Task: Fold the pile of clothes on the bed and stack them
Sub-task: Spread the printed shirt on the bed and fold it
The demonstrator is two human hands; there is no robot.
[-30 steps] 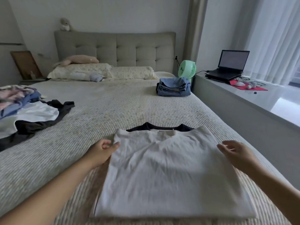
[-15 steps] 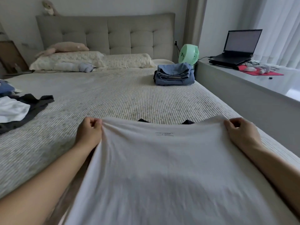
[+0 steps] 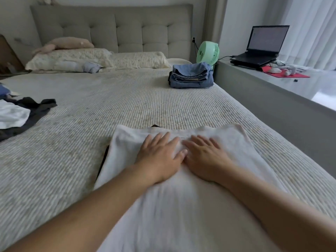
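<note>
Both my hands, left hand [image 3: 160,157] and right hand [image 3: 205,159], have released the white shirt [image 3: 181,206] corners, now pressing flat, fingers straight; folded jeans [image 3: 190,76] sit beyond on the bed [image 3: 127,106].

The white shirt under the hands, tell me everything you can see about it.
The white shirt is plain, soft-looking fabric, lightly wrinkled, lying flat on the ribbed bedspread near the foot of the bed. Small printed text shows near its far edge. The left hand and right hand press on it side by side, fingers spread flat. It lies on top of a dark garment, which peeks out along its left side and far edge.
</note>
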